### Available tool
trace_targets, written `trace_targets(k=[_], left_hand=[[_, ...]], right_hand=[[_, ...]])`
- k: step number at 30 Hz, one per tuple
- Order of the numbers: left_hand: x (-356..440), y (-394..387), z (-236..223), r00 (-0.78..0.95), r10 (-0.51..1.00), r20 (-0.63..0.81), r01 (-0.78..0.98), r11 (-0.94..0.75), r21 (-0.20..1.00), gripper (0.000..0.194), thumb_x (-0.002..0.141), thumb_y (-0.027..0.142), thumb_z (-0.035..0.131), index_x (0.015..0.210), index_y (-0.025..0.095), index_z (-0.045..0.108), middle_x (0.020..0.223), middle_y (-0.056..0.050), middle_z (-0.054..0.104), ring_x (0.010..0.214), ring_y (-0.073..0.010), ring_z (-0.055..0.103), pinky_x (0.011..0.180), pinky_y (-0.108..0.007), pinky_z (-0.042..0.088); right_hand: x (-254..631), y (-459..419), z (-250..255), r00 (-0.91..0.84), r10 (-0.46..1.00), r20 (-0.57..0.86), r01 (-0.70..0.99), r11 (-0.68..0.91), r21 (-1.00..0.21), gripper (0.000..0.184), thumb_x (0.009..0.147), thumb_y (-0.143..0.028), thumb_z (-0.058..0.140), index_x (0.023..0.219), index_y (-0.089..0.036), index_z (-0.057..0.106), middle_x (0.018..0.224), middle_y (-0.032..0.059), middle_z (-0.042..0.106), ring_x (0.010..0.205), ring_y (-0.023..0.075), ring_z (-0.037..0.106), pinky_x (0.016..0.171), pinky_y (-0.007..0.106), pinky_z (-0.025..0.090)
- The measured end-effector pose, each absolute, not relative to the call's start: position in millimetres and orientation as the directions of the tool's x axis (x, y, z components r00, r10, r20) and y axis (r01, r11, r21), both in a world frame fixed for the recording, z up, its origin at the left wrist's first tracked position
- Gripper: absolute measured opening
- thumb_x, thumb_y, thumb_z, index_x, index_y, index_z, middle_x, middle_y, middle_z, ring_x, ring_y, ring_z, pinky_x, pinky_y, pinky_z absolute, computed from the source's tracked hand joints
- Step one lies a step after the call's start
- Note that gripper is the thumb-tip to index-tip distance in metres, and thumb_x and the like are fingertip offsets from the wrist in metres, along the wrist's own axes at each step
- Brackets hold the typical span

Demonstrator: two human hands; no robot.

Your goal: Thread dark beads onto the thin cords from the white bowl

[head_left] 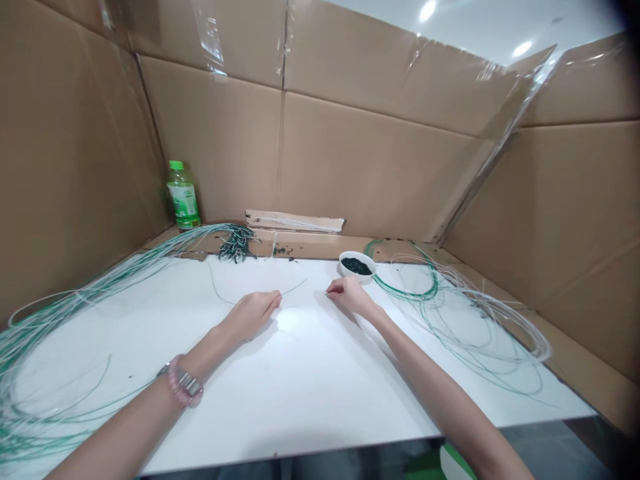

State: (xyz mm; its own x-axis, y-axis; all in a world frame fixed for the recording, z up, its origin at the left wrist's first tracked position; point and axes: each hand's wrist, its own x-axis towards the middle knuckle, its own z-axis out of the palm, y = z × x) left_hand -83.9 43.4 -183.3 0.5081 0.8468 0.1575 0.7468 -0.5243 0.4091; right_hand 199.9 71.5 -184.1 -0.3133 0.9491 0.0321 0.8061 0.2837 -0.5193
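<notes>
My left hand [256, 313] pinches a thin wire [295, 288], whose free end sticks out to the right past the fingertips. My right hand [349, 295] is a short way to the right, thumb and fingers pressed together; whatever it may hold is too small to make out. Just behind the right hand stands a white bowl [373, 272] filled with small dark pieces [356, 266]. A gap of white tabletop lies between the wire's end and the right fingertips.
Long green and white strands [115, 283] curve along the left, ending in a dark green bunch [237, 243]. Coiled strands [480, 313] lie at right. A green-capped bottle [183, 197] stands in the back left corner. Cardboard walls [375, 160] enclose the white table [300, 400].
</notes>
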Motion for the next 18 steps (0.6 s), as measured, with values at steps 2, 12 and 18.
trace_targets(k=[2,12,18], left_hand=[[-83.4,43.7,-184.1,0.511,0.846,0.151,0.744,-0.524,0.414,0.039,0.097,0.036,0.022,0.081,0.020,0.053,0.080,-0.006,0.067,0.077,-0.0210,0.063,0.070,-0.029,0.040],[-83.5,43.6,-184.7,0.529,0.837,0.138,0.734,-0.533,0.420,0.039,0.097,0.036,0.022,0.079,0.020,0.052,0.077,-0.005,0.065,0.073,-0.0201,0.061,0.070,-0.029,0.040],[-83.6,43.4,-184.3,0.530,0.837,0.136,0.739,-0.534,0.411,0.039,0.097,0.036,0.023,0.080,0.020,0.054,0.077,-0.005,0.066,0.072,-0.0200,0.061,0.069,-0.028,0.039]], right_hand=[[202.4,72.1,-185.3,-0.307,0.951,0.033,0.800,0.277,-0.533,0.023,0.092,-0.034,0.057,0.104,-0.014,0.062,0.103,0.0053,0.065,0.088,0.0156,0.064,0.079,0.035,0.055],[208.7,72.1,-193.8,-0.274,0.959,0.071,0.731,0.256,-0.632,0.023,0.092,-0.033,0.058,0.103,-0.014,0.062,0.101,0.0050,0.065,0.087,0.0155,0.064,0.079,0.035,0.055],[210.2,74.2,-202.9,-0.225,0.970,0.093,0.663,0.222,-0.715,0.024,0.092,-0.033,0.058,0.104,-0.013,0.061,0.099,0.0048,0.065,0.084,0.0148,0.064,0.075,0.034,0.056]])
